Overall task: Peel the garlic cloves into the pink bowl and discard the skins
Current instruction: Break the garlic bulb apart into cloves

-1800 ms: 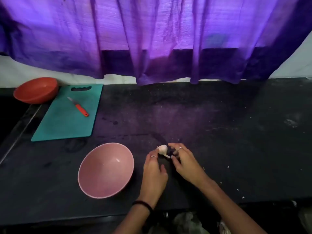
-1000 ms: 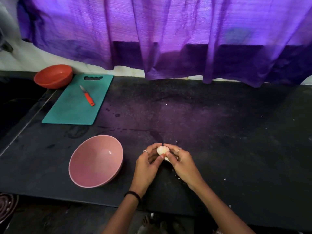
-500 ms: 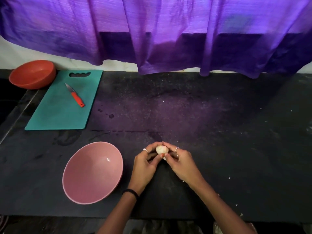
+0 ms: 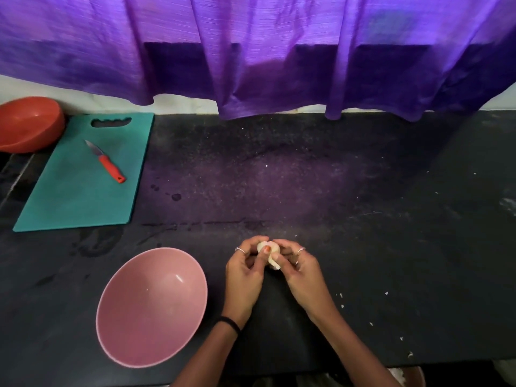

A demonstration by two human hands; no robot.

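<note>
Both hands (image 4: 275, 272) grip garlic (image 4: 269, 251) between fingertips.

The bowl (image 4: 152, 307) lies left of both hands, the knife (image 4: 107, 162) on the board (image 4: 75, 196) behind it.

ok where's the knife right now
In the head view the knife lies on the teal cutting board at the far left of the counter, just right of the orange bowl, untouched by either hand.
</note>
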